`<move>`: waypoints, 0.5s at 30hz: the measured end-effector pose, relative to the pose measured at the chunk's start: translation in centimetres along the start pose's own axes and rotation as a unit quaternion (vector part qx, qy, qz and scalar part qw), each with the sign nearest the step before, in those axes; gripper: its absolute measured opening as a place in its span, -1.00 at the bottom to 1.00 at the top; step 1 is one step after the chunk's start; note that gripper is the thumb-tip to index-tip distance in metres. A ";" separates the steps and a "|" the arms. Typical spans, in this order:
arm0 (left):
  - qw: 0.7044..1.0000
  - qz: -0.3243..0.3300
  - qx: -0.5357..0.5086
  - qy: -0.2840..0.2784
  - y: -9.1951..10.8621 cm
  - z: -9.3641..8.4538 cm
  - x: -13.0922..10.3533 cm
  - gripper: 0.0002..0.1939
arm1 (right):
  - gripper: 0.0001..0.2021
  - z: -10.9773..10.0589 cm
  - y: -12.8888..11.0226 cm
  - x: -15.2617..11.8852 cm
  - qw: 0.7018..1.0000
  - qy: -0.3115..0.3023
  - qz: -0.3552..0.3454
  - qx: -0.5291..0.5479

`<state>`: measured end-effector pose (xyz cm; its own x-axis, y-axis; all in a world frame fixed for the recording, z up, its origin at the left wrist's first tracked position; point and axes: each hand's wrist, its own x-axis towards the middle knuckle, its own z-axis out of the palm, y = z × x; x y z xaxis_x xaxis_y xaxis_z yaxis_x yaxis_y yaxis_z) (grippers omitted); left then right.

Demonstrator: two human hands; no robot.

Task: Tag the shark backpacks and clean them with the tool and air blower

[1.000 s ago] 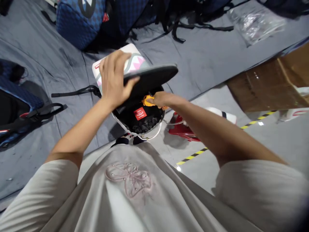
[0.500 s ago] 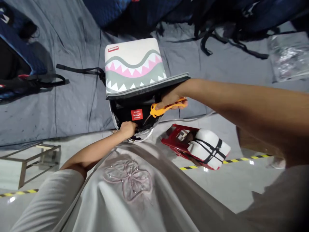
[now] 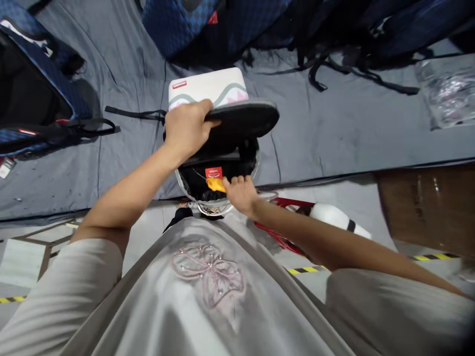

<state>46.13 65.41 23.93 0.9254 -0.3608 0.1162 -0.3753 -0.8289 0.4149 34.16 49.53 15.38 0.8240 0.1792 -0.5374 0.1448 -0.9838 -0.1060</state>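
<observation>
A backpack [image 3: 208,89] with a white, grey and pink shark-tooth front lies on a grey cloth, its black inside open towards me. My left hand [image 3: 188,127] grips the edge of its raised flap [image 3: 245,118], thumb and fingers round the rim. Down at the opening, my right hand [image 3: 241,193] is closed round orange-handled scissors [image 3: 215,185], whose thin blade points left into the bag. Just behind the handle a red label [image 3: 213,172] shows on the black lining.
Blue-black backpacks [image 3: 230,29] line the far side, and another [image 3: 40,84] lies at left. A clear plastic bag [image 3: 451,94] is at far right. Below the cloth edge are a red stool [image 3: 293,202] with a white cushion, a cardboard box [image 3: 426,207] and a wooden frame [image 3: 40,247].
My left hand has moved from the near rim up to the flap, which is tilted up more. My right hand, with the scissors, has come out from under the flap to the near rim.
</observation>
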 end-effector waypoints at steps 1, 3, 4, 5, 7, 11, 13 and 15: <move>1.000 -0.001 0.000 -0.003 0.1 -0.3 0.6 -0.74 | -0.58 1.2 -0.8 0.0 0.999 -0.001 0.000 -0.036; 1.000 0.021 -0.007 -0.008 0.7 -0.7 0.6 -0.78 | -0.45 3.0 -1.9 0.9 0.996 0.013 0.006 -0.088; 0.999 0.037 -0.013 -0.009 1.0 -0.8 0.3 -0.79 | -0.40 3.8 -2.2 1.7 0.996 0.032 0.012 -0.085; 0.999 0.050 -0.020 -0.009 1.3 -0.8 -0.1 -0.80 | -0.37 4.4 -2.5 2.7 0.997 0.055 0.017 -0.060; 0.998 0.063 -0.030 -0.007 1.6 -0.7 -0.8 -0.79 | -0.41 5.2 -3.1 5.2 0.996 0.091 0.020 0.005; 0.997 0.051 -0.057 0.001 0.6 -0.4 -0.8 -0.76 | -0.57 5.7 -4.8 9.9 0.991 0.095 0.039 0.085; 0.996 0.031 -0.075 0.021 -0.7 -0.3 -0.3 -0.75 | -0.61 5.6 -5.0 11.5 0.985 0.101 0.076 0.116; 0.994 0.014 -0.092 0.055 -2.1 -0.2 0.4 -0.74 | -0.64 5.4 -4.7 12.3 0.975 0.108 0.126 0.146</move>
<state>47.33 67.11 23.30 0.9188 -0.3248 0.2243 -0.3941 -0.7239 0.5662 40.66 56.42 4.77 0.9139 -0.1061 -0.3918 -0.2145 -0.9457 -0.2443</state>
